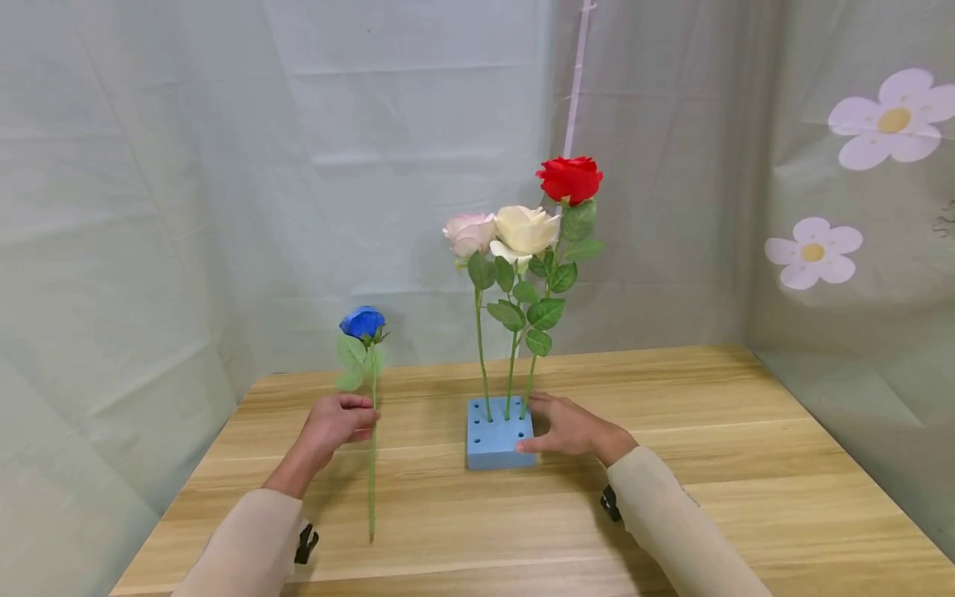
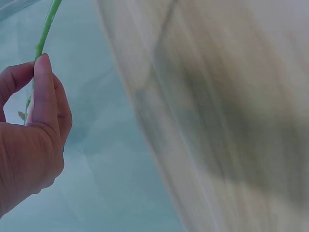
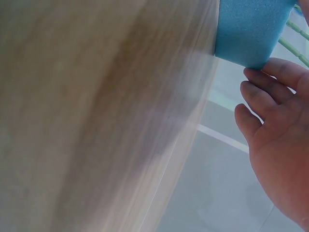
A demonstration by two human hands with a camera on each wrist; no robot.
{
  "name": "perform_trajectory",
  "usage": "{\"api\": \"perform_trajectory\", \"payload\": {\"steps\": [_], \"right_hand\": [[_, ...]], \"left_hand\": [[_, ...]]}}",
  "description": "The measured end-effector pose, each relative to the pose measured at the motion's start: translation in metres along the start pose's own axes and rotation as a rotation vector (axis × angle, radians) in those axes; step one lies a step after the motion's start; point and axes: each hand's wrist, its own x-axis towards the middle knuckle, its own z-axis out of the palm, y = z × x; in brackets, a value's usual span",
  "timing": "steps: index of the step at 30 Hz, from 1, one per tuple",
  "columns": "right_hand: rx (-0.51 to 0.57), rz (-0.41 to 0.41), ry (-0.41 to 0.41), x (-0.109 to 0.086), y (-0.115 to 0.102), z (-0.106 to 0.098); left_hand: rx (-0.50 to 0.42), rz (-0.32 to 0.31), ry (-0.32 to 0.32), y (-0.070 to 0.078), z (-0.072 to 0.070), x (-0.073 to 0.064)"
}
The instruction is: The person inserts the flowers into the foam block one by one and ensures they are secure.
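An artificial blue rose (image 1: 362,323) stands upright in my left hand (image 1: 337,424), pinched by thumb and fingers around the upper part of its green stem (image 2: 47,26). The stem's lower end hangs down in front of the hand. My right hand (image 1: 570,427) holds the right side of a light blue foam block (image 1: 501,458), thumb near the front corner and fingers at the back; the right wrist view shows fingertips against the block's edge. Rising from holes in the block are a pale pink rose (image 1: 470,234), a cream rose (image 1: 525,232) and a taller red rose (image 1: 570,179).
Several other holes show in the block's top. It sits on a wood-grain table (image 1: 709,414). Pale grey cloth (image 1: 418,124) hangs behind and at the sides, printed with white flowers (image 1: 813,253) on the right. Each wrist carries a black strap clip.
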Motion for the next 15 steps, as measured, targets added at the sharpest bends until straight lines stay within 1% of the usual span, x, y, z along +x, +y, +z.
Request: {"api": "perform_trajectory", "payload": {"steps": [3, 8, 11, 15], "right_hand": [[-0.008, -0.015, 0.011, 0.0, 0.0, 0.0], [0.007, 0.002, 0.001, -0.002, -0.001, -0.001], [0.01, 0.009, -0.003, -0.002, -0.002, 0.0], [0.007, 0.015, -0.002, -0.002, -0.002, 0.0]], "left_hand": [[-0.023, 0.009, 0.003, 0.005, 0.003, 0.001], [-0.063, 0.005, 0.007, 0.011, 0.01, 0.001], [-0.065, 0.006, 0.014, 0.013, 0.012, 0.003], [-0.069, 0.023, 0.027, 0.019, 0.015, 0.004]]}}
